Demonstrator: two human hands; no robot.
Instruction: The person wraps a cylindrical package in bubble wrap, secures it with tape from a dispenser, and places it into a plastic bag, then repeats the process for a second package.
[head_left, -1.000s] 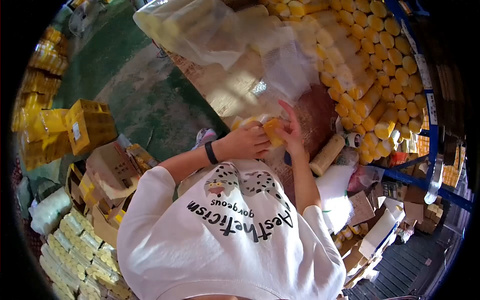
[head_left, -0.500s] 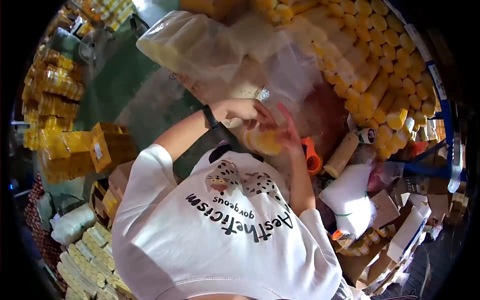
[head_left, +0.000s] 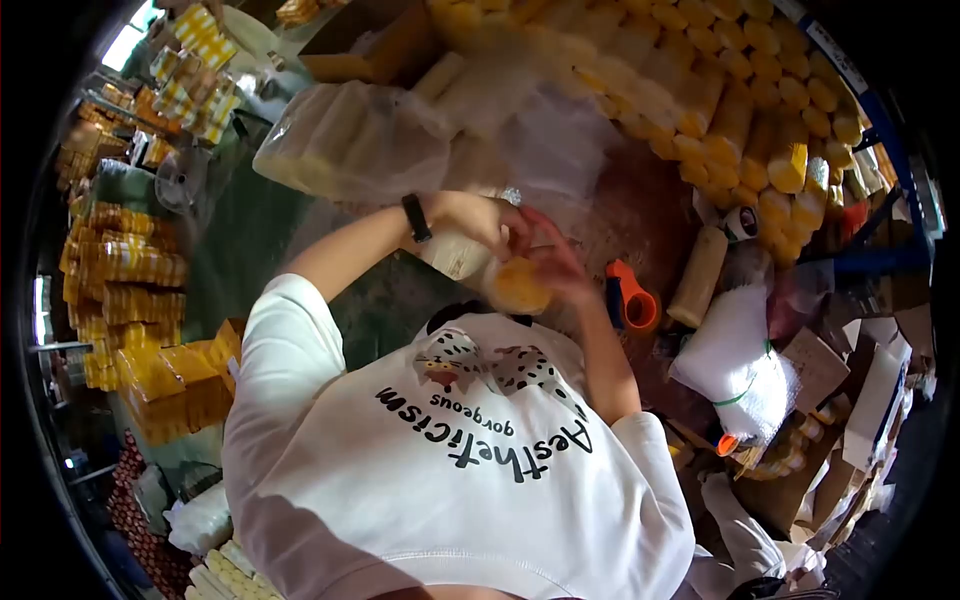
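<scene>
My left hand [head_left: 478, 220], with a black band on its wrist, has its fingers bent together at the fingertips of my right hand [head_left: 562, 268]. What lies between the fingers is too small to make out. The right hand's fingers are blurred and point towards the left hand. Just below both hands is a yellow-ended roll [head_left: 520, 287], partly hidden by the right hand. A pale roll [head_left: 455, 255] lies under my left wrist. Clear plastic wrapping [head_left: 360, 140] spreads beyond the hands. To the right of my right hand rests an orange tape dispenser [head_left: 637, 300].
Yellow-ended rolls [head_left: 735, 100] are piled at the upper right. A tan cylinder [head_left: 698, 277] and a white wrapped bundle [head_left: 735, 355] lie on the right, beside torn cardboard [head_left: 870, 400]. Yellow packages [head_left: 130, 260] are stacked on the left. An open carton [head_left: 375, 45] stands at the top.
The view has shifted, bringing the open carton into sight. My hands have come closer together, and my right hand's raised fingers have lowered towards my left hand.
</scene>
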